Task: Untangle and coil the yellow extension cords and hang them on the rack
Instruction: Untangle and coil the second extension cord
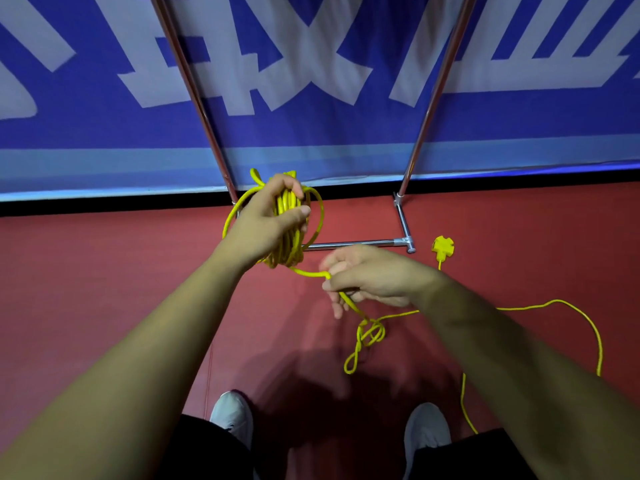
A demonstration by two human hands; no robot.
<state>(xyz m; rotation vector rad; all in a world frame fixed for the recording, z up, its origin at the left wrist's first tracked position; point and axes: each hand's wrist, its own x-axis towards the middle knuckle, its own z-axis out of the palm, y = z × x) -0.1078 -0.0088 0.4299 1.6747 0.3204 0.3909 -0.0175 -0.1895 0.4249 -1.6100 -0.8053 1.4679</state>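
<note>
Above floor [104,289]: left hand [263,220] raised, fingers [289,184] gripping coil [284,244]; right hand [367,275] lower, seemingly pinching loose cord [356,308].

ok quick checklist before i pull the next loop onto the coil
1. Coil held firm in the left hand: ok
2. Right hand pinches the free strand: ok
3. Strand ahead free of tangles: not ok, a knot sits just below the right hand
4. Loose cord clear of the shoes: cannot tell, it runs behind the right arm
5. Plug end apart from the rack base: ok
</note>
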